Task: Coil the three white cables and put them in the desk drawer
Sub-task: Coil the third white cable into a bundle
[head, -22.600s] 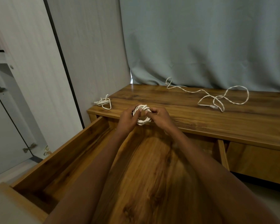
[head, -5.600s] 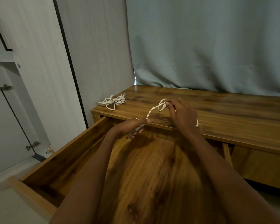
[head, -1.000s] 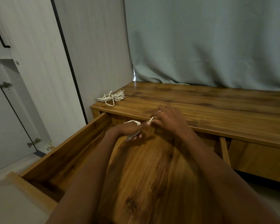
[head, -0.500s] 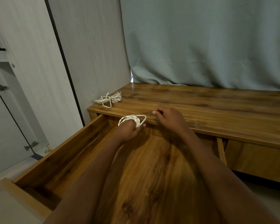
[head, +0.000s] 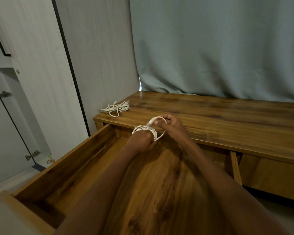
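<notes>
A white cable [head: 145, 129] is wound in several loops around the fingers of my left hand [head: 140, 141], which is curled and holds the coil just above the back of the open drawer [head: 85, 156]. My right hand [head: 170, 127] pinches the cable's free end, with its plug [head: 151, 122] showing above the coil. Coiled white cables [head: 116, 108] lie bundled at the far left corner of the wooden desk top [head: 219, 119]. The drawer's wooden floor [head: 159, 184] shows between my forearms, with no cable on the part I see.
A grey-green curtain [head: 210, 48] hangs behind the desk. Pale cupboard doors [head: 32, 82] with hinges stand to the left. A second, closed drawer front [head: 270, 177] lies to the right of the open one.
My right hand has lifted the cable's free end up over the coil on my left hand. The view has shifted slightly. The bundle on the desk corner has not moved.
</notes>
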`<state>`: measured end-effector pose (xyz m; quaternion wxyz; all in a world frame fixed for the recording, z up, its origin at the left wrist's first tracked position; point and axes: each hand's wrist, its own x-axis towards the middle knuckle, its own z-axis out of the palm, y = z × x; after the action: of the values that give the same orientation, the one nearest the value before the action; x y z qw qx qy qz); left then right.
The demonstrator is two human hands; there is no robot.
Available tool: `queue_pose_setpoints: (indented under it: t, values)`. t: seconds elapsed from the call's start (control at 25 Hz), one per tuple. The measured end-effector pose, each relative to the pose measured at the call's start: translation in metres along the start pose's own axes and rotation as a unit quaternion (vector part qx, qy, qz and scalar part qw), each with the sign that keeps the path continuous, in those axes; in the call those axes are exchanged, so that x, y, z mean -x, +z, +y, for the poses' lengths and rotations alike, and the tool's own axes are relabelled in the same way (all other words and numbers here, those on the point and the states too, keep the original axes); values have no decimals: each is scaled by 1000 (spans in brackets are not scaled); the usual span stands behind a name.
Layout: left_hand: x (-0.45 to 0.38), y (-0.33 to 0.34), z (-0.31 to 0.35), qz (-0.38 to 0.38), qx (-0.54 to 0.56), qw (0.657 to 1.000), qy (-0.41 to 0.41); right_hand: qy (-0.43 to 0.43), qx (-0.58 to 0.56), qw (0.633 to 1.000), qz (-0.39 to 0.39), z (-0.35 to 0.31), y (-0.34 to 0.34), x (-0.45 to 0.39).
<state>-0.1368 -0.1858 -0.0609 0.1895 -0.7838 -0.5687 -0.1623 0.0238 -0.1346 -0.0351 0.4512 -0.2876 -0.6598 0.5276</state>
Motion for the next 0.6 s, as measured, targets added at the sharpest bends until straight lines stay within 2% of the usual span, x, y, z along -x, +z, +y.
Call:
queue_pose_setpoints:
  t: [0.08, 0.16, 0.36, 0.48, 0.6]
  values:
    - [-1, 3, 7, -49, -35, 998, -16, -5, 162, 987, -17, 3, -3, -2]
    - [-2, 6, 12, -76, -69, 995, -12, -5, 312, 950, -19, 5, -6, -4]
    - [-2, 10, 10, -69, -28, 997, 15, -9, 425, 905, -12, 6, -5, -4]
    - [-2, 10, 7, -73, 12, 996, 41, -6, 428, 904, -12, 4, -3, -4]
    - [0, 10, 4, -44, 7, 996, 80, 10, 420, 907, -20, 3, -4, -5]
